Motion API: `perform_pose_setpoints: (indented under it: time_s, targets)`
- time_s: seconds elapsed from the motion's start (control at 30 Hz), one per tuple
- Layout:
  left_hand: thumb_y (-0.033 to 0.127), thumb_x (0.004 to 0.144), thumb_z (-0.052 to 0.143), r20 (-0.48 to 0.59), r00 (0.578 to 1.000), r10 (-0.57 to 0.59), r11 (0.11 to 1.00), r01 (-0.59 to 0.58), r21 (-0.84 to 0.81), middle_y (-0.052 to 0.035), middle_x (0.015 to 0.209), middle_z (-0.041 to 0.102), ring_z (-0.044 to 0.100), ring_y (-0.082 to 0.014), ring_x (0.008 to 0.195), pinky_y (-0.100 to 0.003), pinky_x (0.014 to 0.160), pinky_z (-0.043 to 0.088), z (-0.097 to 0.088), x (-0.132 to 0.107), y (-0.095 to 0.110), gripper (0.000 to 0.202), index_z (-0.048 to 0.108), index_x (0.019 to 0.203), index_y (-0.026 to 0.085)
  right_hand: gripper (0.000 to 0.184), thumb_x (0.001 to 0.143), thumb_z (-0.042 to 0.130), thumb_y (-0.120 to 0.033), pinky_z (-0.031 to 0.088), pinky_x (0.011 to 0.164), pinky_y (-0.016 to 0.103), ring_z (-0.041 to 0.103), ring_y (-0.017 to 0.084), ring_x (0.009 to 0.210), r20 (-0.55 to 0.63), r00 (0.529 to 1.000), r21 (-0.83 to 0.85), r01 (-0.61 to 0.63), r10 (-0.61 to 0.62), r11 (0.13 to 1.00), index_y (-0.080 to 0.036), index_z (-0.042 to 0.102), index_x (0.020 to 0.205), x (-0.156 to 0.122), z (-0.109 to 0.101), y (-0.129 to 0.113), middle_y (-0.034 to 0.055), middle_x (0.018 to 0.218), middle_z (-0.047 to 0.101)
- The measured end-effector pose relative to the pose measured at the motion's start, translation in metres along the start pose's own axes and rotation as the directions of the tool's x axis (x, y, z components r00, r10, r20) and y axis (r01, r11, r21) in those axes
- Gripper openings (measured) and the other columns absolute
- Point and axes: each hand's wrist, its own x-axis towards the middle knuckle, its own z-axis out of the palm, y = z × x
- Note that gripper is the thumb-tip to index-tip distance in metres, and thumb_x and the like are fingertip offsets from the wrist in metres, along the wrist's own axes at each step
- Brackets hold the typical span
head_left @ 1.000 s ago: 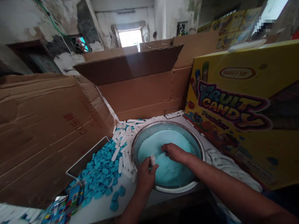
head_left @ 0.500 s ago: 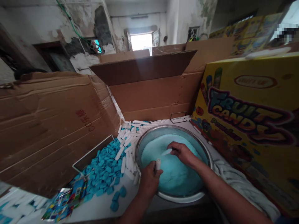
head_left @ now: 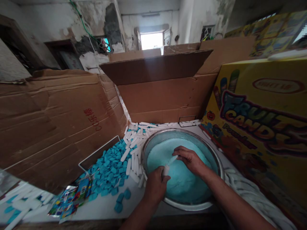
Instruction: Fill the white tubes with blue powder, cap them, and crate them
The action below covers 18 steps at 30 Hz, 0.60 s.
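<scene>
A round metal basin holds a mound of pale blue powder. Over its near left part, my left hand is closed around a short white plastic tube, which stands nearly upright with its mouth up. My right hand is above the powder and pinches a small pale scoop. The scoop tilts down to the left, its tip at the tube's mouth; whether they touch is unclear. My right fingers hide the scoop's handle.
Blue caps and white tubes lie heaped left of the basin. Shiny printed packets sit at front left. Cardboard walls close the back and left; a yellow printed carton and a whitish bundle stand right.
The scoop has come down and left, from over the powder to the tube's mouth. My two hands are closer together. The whole view has shifted slightly.
</scene>
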Motion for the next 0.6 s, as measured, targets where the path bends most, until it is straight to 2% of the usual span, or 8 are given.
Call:
perform_pose_setpoints:
  time_s: [0.2, 0.6]
  targets:
    - [0.018, 0.072, 0.052, 0.015, 1.000, -0.011, 0.999, 0.010, 0.031, 0.0003, 0.067, 0.058, 0.052, -0.0163, 0.066, -0.025, 0.059, 0.031, 0.0006, -0.0003, 0.0006, 0.006, 0.058, 0.074, 0.017, 0.032, 0.086, 0.035, -0.009, 0.046, 0.070, 0.027, 0.055, 0.015, 0.086, 0.007, 0.989, -0.087, 0.146, -0.146, 0.985, -0.023, 0.062, 0.097, -0.0006, 0.0025, -0.0072, 0.0063, 0.091, 0.057]
    - [0.018, 0.074, 0.052, 0.026, 1.000, -0.005, 0.998, 0.003, 0.056, -0.0037, 0.077, 0.063, 0.056, -0.0194, 0.073, -0.027, 0.064, 0.033, 0.0004, -0.0011, 0.0014, 0.013, 0.061, 0.083, 0.016, 0.034, 0.085, 0.033, -0.006, 0.045, 0.070, 0.028, 0.053, 0.016, 0.085, -0.004, 0.980, -0.139, 0.195, -0.197, 0.971, -0.022, 0.060, 0.098, 0.0014, 0.0029, -0.0099, 0.0052, 0.090, 0.055]
